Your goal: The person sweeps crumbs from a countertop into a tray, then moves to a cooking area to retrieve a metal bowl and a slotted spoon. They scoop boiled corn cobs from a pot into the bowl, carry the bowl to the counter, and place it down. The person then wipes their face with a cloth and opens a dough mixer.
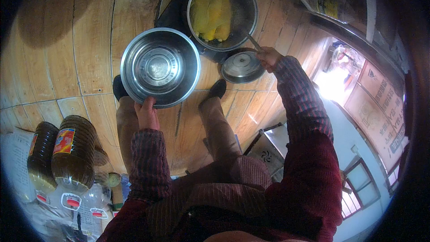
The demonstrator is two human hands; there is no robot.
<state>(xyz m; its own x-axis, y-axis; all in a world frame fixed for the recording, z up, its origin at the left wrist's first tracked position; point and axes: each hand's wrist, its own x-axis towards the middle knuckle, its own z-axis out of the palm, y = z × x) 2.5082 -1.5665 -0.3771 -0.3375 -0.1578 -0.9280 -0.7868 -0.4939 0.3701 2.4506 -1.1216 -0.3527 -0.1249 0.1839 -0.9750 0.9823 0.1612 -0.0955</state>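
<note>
My left hand (147, 114) grips the near rim of a shiny stainless steel basin (159, 67), tilted so its bare inside faces me. Right of it and farther off, a deep metal pot (243, 23) with a dark side handle holds several yellow corn cobs (211, 13). My right hand (269, 58) is closed around a slim utensil (252, 41), whose tip reaches the pot's near right rim; its exact kind is unclear. Just below that hand, a round metal lid (242, 65) with a central knob rests low by the pot.
My feet in dark shoes (218, 89) stand on a wood-look tiled floor (94, 57). Large plastic bottles of dark liquid (72, 154) stand at the left. A metal appliance (268, 149) is near my right knee, and a glass-fronted cabinet (342, 6) rises at the upper right.
</note>
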